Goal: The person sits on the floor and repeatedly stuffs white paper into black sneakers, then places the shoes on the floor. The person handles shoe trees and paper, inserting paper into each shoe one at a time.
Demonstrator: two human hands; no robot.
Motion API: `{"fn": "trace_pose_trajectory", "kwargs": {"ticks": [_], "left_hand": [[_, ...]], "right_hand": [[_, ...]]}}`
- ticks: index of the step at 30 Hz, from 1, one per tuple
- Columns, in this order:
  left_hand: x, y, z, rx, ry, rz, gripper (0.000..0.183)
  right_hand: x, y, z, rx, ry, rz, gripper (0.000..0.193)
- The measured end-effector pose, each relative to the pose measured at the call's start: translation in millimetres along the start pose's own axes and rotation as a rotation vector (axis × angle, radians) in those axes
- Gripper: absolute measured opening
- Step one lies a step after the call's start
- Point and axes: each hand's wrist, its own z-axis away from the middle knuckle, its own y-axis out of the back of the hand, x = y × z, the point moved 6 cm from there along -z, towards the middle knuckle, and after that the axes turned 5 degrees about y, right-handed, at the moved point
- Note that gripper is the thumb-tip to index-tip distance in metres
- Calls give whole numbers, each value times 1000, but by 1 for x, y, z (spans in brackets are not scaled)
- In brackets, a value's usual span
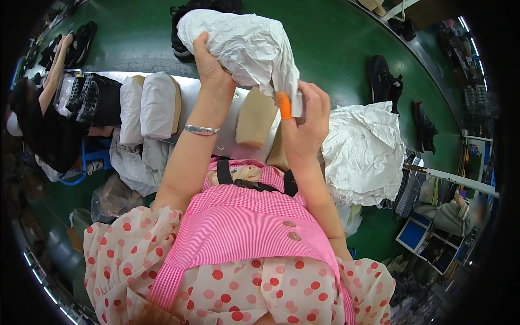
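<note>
A crumpled bundle of white wrapping paper (238, 46) is held up in front of me, and what lies inside it is hidden. My left hand (214, 70) grips its left underside, thumb pressed on the near face. The loose, twisted right end of the paper is pinched by my right hand (306, 122), which wears an orange finger cot (284, 105). Just below the bundle, a tan shoe-shaped block (257, 118) stands on the metal ledge (187, 103). Behind the bundle, a black shoe (181, 40) is partly covered by it.
A stack of white paper sheets (363, 154) lies right of my right forearm. Paper-wrapped blocks (157, 105) and black shoe pieces (100, 100) line the ledge to the left. Black shoes (381, 78) stand on the green surface (330, 43). Another person (49, 127) is at far left.
</note>
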Motion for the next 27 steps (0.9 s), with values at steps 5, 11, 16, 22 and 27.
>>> {"fn": "trace_pose_trajectory", "kwargs": {"ticks": [5,11,16,22,27], "left_hand": [[3,-17,18,-39,-27,-27,55],[8,-23,19,-111,-153,-153,57],[9,-20,27,-248,-196,-268,55],[-23,-22,59,-496,-242,-623,34],[-51,-24,71,-598,-158,-737,34]], "right_hand": [[-5,-15,11,-84,20,-82,41],[-4,-25,9,-169,-93,-231,34],[47,-46,45,-198,-996,-1273,36],[55,-60,50,-11,-1508,-1549,41],[73,-56,56,73,-1539,-1969,48]]}}
